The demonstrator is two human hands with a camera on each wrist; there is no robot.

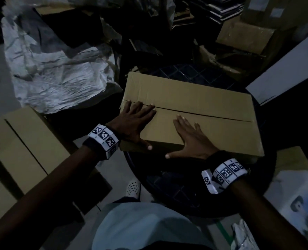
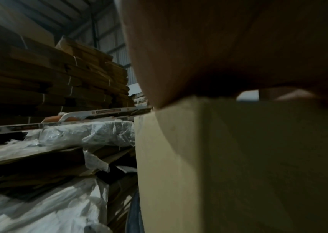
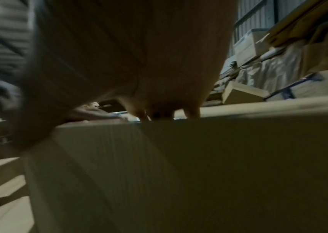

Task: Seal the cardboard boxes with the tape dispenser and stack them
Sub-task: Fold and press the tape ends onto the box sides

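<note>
A brown cardboard box [image 1: 203,103] lies on a dark round table [image 1: 194,195], its top flaps closed along a long centre seam. My left hand [image 1: 133,121] lies flat on the near left corner, fingers spread and reaching the seam, thumb over the front edge. My right hand [image 1: 192,139] rests flat on the near flap beside it, fingers spread, thumb at the front edge. The box's side wall [image 2: 238,157] fills the left wrist view under my palm [image 2: 208,55]; the right wrist view shows its front wall [image 3: 179,173]. No tape dispenser is in sight.
Another closed cardboard box [image 1: 25,147] sits at the left. Crumpled white plastic sheeting [image 1: 55,69] lies behind it. More cartons [image 1: 248,37] and flattened cardboard stacks [image 2: 49,75] crowd the back. A white printed box [image 1: 299,201] is at the right. My shoe [image 1: 133,189] is below the table.
</note>
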